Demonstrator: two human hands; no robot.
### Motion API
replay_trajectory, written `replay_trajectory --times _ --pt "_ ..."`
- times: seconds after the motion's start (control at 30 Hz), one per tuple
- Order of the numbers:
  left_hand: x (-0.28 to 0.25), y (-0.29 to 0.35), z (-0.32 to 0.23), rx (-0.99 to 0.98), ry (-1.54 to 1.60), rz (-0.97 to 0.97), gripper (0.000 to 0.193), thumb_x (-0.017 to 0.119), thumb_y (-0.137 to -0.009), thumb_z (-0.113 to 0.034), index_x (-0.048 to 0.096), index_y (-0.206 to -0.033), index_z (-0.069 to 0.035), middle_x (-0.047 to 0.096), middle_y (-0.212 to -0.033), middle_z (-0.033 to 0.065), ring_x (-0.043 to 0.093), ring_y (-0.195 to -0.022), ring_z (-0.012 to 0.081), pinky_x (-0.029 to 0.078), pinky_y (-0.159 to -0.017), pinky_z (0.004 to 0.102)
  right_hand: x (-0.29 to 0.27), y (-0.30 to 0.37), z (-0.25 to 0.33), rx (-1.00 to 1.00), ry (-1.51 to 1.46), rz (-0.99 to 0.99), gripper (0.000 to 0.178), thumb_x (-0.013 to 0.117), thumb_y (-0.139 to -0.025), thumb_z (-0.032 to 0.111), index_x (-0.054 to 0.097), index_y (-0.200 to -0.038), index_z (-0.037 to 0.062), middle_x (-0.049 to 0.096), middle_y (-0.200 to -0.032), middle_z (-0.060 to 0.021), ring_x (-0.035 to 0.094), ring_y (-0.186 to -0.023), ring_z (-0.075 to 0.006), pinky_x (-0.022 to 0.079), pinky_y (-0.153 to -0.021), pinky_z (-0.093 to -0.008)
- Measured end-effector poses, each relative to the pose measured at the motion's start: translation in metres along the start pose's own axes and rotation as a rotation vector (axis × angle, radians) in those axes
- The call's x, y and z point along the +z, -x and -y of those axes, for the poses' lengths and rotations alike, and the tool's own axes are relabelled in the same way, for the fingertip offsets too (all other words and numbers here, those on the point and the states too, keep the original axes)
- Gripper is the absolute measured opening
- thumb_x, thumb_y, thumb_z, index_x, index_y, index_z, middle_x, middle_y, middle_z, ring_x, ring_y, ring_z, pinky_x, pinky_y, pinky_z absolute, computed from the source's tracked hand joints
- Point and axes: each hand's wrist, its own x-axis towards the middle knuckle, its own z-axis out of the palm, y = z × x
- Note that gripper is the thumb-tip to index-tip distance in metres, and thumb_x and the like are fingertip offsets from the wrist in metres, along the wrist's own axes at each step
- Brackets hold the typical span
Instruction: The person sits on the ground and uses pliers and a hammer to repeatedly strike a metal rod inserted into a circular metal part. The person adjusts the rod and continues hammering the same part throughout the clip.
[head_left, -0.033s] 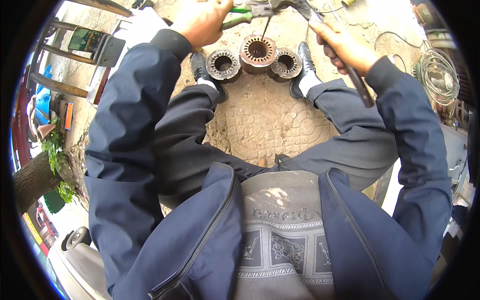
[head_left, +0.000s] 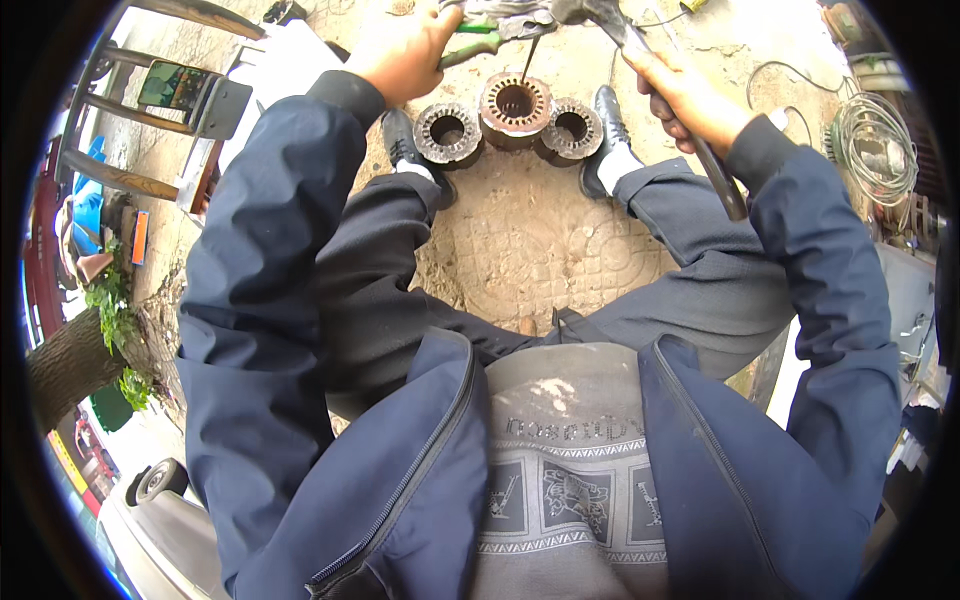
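Note:
My left hand (head_left: pixel 405 52) is closed round green-handled pliers (head_left: pixel 472 48) near the top edge. Their jaws are hard to make out against grey material behind. Below the jaws a thin dark metal rod (head_left: pixel 531 57) slants down to the slotted rim of the middle stator core (head_left: pixel 513 128). My right hand (head_left: pixel 695 98) grips the handle of a hammer (head_left: pixel 722 180); its head is up at the top edge, right of the rod. Two shorter slotted cores stand beside the middle one, a left core (head_left: pixel 447 150) and a right core (head_left: pixel 569 148), between my shoes.
A wooden-framed chair (head_left: pixel 120 175) stands at the left, with a phone (head_left: pixel 172 86) showing a picture. A coil of wire (head_left: pixel 880 155) hangs at the right. A tree trunk (head_left: pixel 75 360) and a grey vehicle (head_left: pixel 165 530) lie at the lower left. Patterned concrete ground (head_left: pixel 540 235) spreads between my legs.
The hammer head has shifted slightly right and down, away from the pliers. My left hand and the pliers have dropped a little. The cores stay where they were.

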Motion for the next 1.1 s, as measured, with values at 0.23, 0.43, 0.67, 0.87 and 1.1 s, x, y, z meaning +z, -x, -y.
replay_trajectory --times 0.23,0.43,0.67,0.87,1.1 --pt "-0.004 0.017 -0.003 0.020 0.167 -0.013 0.064 0.076 -0.074 -0.005 0.051 -0.133 -0.004 0.067 -0.104 0.0244 0.067 -0.095 0.0463 0.055 -0.079 0.0515 0.058 0.040 -0.072 0.338 -0.232 0.006 0.044 0.051 -0.108 0.051 0.055 -0.101 0.0077 0.047 -0.071 0.0037 0.042 -0.050 -0.0054 0.040 -0.041 -0.0239" --pt "-0.007 0.005 0.015 0.147 0.160 0.015 0.066 0.077 -0.072 -0.006 0.051 -0.133 -0.005 0.064 -0.110 0.0208 0.067 -0.098 0.0439 0.054 -0.082 0.0493 0.136 0.070 -0.139 0.568 -0.638 0.151 0.044 0.056 -0.106 0.049 0.055 -0.105 0.0053 0.048 -0.076 0.0008 0.045 -0.056 -0.0089 0.041 -0.045 -0.0280" --pt "0.006 -0.015 0.010 0.007 0.126 0.085 0.059 0.069 -0.076 -0.003 0.053 -0.133 -0.007 0.064 -0.111 0.0254 0.066 -0.098 0.0471 0.055 -0.080 0.0507 0.150 0.067 -0.134 0.498 -0.565 0.157 0.036 0.057 -0.107 0.043 0.056 -0.108 0.0076 0.048 -0.075 0.0030 0.046 -0.057 -0.0074 0.041 -0.046 -0.0263" --pt "-0.033 -0.004 -0.001 -0.021 0.105 -0.004 0.058 0.071 -0.079 -0.005 0.055 -0.134 -0.006 0.067 -0.110 0.0256 0.068 -0.097 0.0475 0.055 -0.082 0.0508 0.153 0.060 -0.134 0.446 -0.539 0.120 0.034 0.061 -0.105 0.042 0.056 -0.106 0.0079 0.051 -0.080 0.0023 0.049 -0.062 -0.0069 0.043 -0.048 -0.0262" --pt "-0.108 -0.017 -0.021 -0.251 0.118 0.239 0.082 0.090 -0.074 -0.040 0.053 -0.136 -0.002 0.071 -0.088 0.0242 0.072 -0.083 0.0421 0.058 -0.072 0.0509 0.153 0.062 -0.137 0.479 -0.527 0.136 0.035 0.063 -0.104 0.042 0.056 -0.105 0.0078 0.051 -0.078 0.0026 0.049 -0.061 -0.0065 0.043 -0.048 -0.0261"
